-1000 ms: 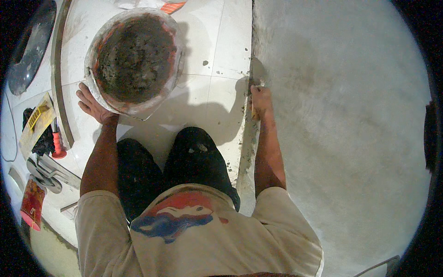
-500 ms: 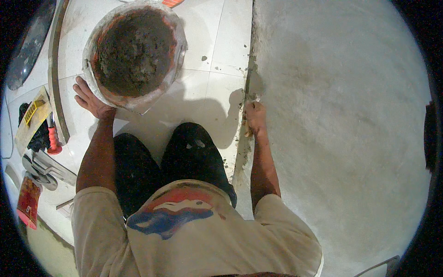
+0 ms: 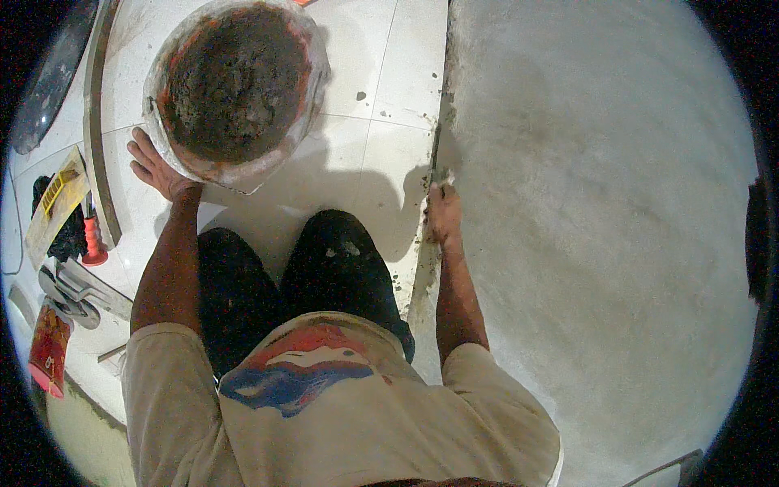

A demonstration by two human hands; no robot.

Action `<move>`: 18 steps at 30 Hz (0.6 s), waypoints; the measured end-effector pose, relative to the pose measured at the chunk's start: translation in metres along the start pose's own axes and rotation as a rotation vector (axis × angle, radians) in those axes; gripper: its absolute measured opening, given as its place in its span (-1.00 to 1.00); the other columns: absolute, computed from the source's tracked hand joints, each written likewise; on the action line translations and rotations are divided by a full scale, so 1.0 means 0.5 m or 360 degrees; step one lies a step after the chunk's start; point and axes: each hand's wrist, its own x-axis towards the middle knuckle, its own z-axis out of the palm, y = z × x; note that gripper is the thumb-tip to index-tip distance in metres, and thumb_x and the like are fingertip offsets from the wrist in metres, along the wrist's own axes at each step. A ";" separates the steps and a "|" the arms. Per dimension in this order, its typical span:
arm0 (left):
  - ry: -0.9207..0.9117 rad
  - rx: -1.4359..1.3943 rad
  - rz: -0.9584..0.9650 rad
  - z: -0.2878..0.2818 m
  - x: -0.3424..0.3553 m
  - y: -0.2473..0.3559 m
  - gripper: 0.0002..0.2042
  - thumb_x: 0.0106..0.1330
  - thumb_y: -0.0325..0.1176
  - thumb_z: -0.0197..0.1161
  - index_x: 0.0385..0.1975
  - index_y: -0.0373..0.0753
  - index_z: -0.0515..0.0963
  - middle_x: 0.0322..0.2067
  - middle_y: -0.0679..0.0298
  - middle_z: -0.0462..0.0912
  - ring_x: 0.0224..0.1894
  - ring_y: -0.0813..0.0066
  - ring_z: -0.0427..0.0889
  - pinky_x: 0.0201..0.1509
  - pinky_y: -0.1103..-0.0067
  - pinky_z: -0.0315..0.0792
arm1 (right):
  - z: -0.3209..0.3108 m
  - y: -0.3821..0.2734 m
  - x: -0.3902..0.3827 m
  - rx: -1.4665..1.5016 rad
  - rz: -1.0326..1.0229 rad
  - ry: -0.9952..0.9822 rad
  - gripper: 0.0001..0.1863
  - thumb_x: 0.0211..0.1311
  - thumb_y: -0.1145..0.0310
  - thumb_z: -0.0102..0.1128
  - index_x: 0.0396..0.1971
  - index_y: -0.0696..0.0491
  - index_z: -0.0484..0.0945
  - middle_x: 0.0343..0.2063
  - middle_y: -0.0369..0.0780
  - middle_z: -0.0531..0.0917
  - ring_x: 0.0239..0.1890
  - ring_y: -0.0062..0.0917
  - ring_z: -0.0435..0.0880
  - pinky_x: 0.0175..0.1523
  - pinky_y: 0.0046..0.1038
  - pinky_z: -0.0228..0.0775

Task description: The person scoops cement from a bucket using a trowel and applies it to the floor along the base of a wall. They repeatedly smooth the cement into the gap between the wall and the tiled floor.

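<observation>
My left hand (image 3: 156, 169) lies with its fingers spread on the pale tiles, right beside a round tub (image 3: 315, 89) filled with dark, crumbly mortar. Out to the right, my right hand (image 3: 445, 213) is closed at the long edge where the tiles meet a grey cement surface (image 3: 600, 243). A small greyish bit shows just past its knuckles, but the fingers hide most of what they hold. Dark crumbs of mortar (image 3: 361, 96) lie scattered on the tiles and along that edge.
At the left lie a curved wooden strip (image 3: 96, 122), a yellow-handled float (image 3: 55, 195), a red-handled tool (image 3: 92, 243), an angle grinder-like grey tool (image 3: 73, 296) and a red packet (image 3: 50, 347). A dark shiny oval object (image 3: 53, 81) sits at the far left.
My right hand has shifted slightly toward me and to the left along the tile edge, still closed. The left hand stays spread beside the tub; the whole view has shifted a little.
</observation>
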 end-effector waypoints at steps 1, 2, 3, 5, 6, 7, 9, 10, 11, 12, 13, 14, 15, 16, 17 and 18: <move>0.0004 -0.0028 -0.0007 -0.001 0.003 -0.004 -0.10 0.23 0.25 0.25 0.55 0.06 0.10 0.58 0.15 -0.06 0.61 -0.07 -0.16 0.60 -0.02 -0.23 | 0.001 -0.023 0.017 0.0080 -0.0035 -0.0049 -0.61 0.49 0.10 0.13 -0.21 0.20 0.61 -0.54 -0.24 0.61 -0.58 -0.55 0.58 -0.50 -0.38 0.47; 0.0008 -0.0069 -0.0013 0.000 0.005 -0.002 -0.10 0.23 0.25 0.25 0.55 0.07 0.10 0.58 0.15 -0.06 0.61 -0.07 -0.16 0.60 -0.03 -0.23 | -0.003 -0.041 0.045 0.0157 -0.0072 -0.0085 -0.60 0.50 0.10 0.13 -0.21 0.20 0.61 -0.54 -0.24 0.61 -0.58 -0.54 0.58 -0.49 -0.38 0.47; -0.0003 -0.0084 0.0013 0.009 0.008 0.017 -0.10 0.23 0.26 0.25 0.56 0.08 0.10 0.58 0.15 -0.06 0.61 -0.07 -0.17 0.60 -0.03 -0.23 | -0.014 -0.004 0.103 -0.0137 -0.0240 -0.0018 -0.59 0.49 0.09 0.12 -0.24 0.20 0.61 -0.54 -0.24 0.61 -0.55 -0.51 0.61 -0.49 -0.38 0.46; -0.0005 -0.0017 0.0014 0.001 0.005 0.010 -0.09 0.23 0.28 0.24 0.56 0.08 0.10 0.58 0.15 -0.07 0.61 -0.07 -0.18 0.59 -0.03 -0.23 | -0.020 -0.059 0.091 -0.0008 -0.0103 -0.0147 -0.58 0.49 0.08 0.12 -0.24 0.21 0.61 -0.53 -0.21 0.63 -0.54 -0.49 0.62 -0.49 -0.39 0.46; -0.0001 -0.0001 0.0029 -0.006 0.002 0.008 -0.08 0.22 0.28 0.25 0.56 0.09 0.10 0.58 0.15 -0.07 0.61 -0.07 -0.18 0.59 -0.03 -0.23 | -0.025 -0.090 0.081 0.0053 -0.0035 -0.0207 -0.57 0.49 0.07 0.12 -0.24 0.21 0.62 -0.53 -0.20 0.64 -0.54 -0.48 0.63 -0.49 -0.39 0.46; 0.0006 0.0002 0.0042 -0.013 0.002 0.014 -0.08 0.21 0.29 0.26 0.56 0.09 0.10 0.58 0.15 -0.08 0.61 -0.07 -0.19 0.59 -0.03 -0.23 | -0.036 -0.102 0.062 -0.0072 -0.0017 -0.0197 -0.57 0.49 0.07 0.11 -0.24 0.21 0.62 -0.52 -0.18 0.65 -0.53 -0.46 0.64 -0.47 -0.38 0.47; 0.0004 0.0031 0.0041 -0.018 -0.001 0.007 -0.06 0.20 0.30 0.27 0.56 0.09 0.10 0.58 0.14 -0.09 0.61 -0.07 -0.19 0.59 -0.04 -0.22 | -0.047 -0.100 0.016 -0.0328 0.0022 -0.0214 -0.56 0.50 0.06 0.10 -0.23 0.21 0.62 -0.51 -0.15 0.66 -0.51 -0.41 0.66 -0.42 -0.35 0.49; -0.0001 0.0028 0.0038 -0.016 -0.002 0.004 -0.06 0.19 0.31 0.28 0.56 0.09 0.10 0.58 0.14 -0.09 0.61 -0.08 -0.18 0.59 -0.04 -0.22 | -0.045 -0.097 0.008 -0.0381 -0.0027 -0.0147 -0.57 0.49 0.06 0.11 -0.22 0.21 0.63 -0.50 -0.13 0.67 -0.49 -0.39 0.67 -0.38 -0.33 0.50; -0.0006 0.0028 0.0035 -0.014 -0.002 0.002 -0.05 0.18 0.31 0.28 0.56 0.09 0.10 0.58 0.13 -0.09 0.61 -0.08 -0.18 0.59 -0.04 -0.22 | -0.036 -0.094 0.002 -0.0434 -0.0079 -0.0083 -0.57 0.49 0.06 0.11 -0.21 0.21 0.63 -0.49 -0.12 0.68 -0.47 -0.37 0.68 -0.35 -0.31 0.51; -0.0001 0.0023 0.0022 -0.013 -0.003 0.001 -0.05 0.19 0.31 0.28 0.56 0.08 0.10 0.58 0.13 -0.09 0.61 -0.09 -0.17 0.59 -0.04 -0.22 | -0.029 -0.092 0.002 -0.0485 -0.0132 -0.0020 -0.57 0.48 0.06 0.11 -0.21 0.21 0.63 -0.49 -0.11 0.69 -0.45 -0.36 0.68 -0.31 -0.29 0.51; 0.0002 0.0004 0.0023 -0.010 0.000 0.007 -0.05 0.19 0.30 0.28 0.56 0.08 0.09 0.58 0.13 -0.09 0.61 -0.09 -0.17 0.59 -0.04 -0.22 | -0.025 -0.088 0.023 -0.0395 -0.0056 -0.0055 -0.58 0.48 0.08 0.11 -0.21 0.21 0.63 -0.48 -0.09 0.69 -0.45 -0.35 0.69 -0.30 -0.27 0.51; 0.0008 -0.0020 0.0029 -0.007 0.005 0.013 -0.05 0.19 0.30 0.28 0.56 0.08 0.09 0.58 0.13 -0.09 0.61 -0.10 -0.16 0.59 -0.04 -0.23 | -0.015 -0.090 0.060 -0.0301 0.0020 -0.0083 -0.59 0.47 0.10 0.11 -0.21 0.21 0.63 -0.47 -0.08 0.69 -0.44 -0.34 0.69 -0.28 -0.25 0.50; -0.0005 -0.0025 0.0029 -0.003 0.005 0.017 -0.06 0.20 0.29 0.28 0.56 0.07 0.10 0.58 0.12 -0.09 0.61 -0.10 -0.16 0.59 -0.04 -0.22 | -0.013 -0.088 0.084 -0.0205 0.0095 -0.0110 -0.61 0.46 0.12 0.12 -0.21 0.21 0.63 -0.46 -0.07 0.69 -0.43 -0.33 0.69 -0.27 -0.24 0.50; -0.0012 -0.0008 0.0015 -0.004 0.002 0.013 -0.07 0.21 0.29 0.27 0.56 0.07 0.11 0.58 0.12 -0.10 0.61 -0.11 -0.16 0.59 -0.04 -0.22 | -0.011 -0.096 0.095 -0.0233 -0.0044 -0.0067 -0.62 0.46 0.14 0.12 -0.21 0.21 0.63 -0.46 -0.06 0.69 -0.45 -0.33 0.69 -0.29 -0.24 0.49; -0.0020 0.0009 0.0002 -0.005 0.002 0.008 -0.08 0.22 0.28 0.26 0.55 0.06 0.12 0.58 0.12 -0.10 0.61 -0.12 -0.16 0.59 -0.04 -0.22 | -0.017 -0.112 0.102 -0.0259 -0.0181 -0.0021 -0.64 0.46 0.15 0.12 -0.21 0.21 0.62 -0.46 -0.06 0.70 -0.46 -0.34 0.69 -0.31 -0.24 0.49; -0.0015 0.0018 0.0001 -0.004 0.004 0.006 -0.08 0.22 0.28 0.26 0.55 0.06 0.12 0.58 0.11 -0.09 0.60 -0.13 -0.16 0.59 -0.04 -0.22 | -0.023 -0.106 0.113 -0.0291 -0.0260 0.0025 -0.64 0.47 0.16 0.12 -0.19 0.22 0.62 -0.45 -0.05 0.70 -0.46 -0.33 0.69 -0.31 -0.23 0.49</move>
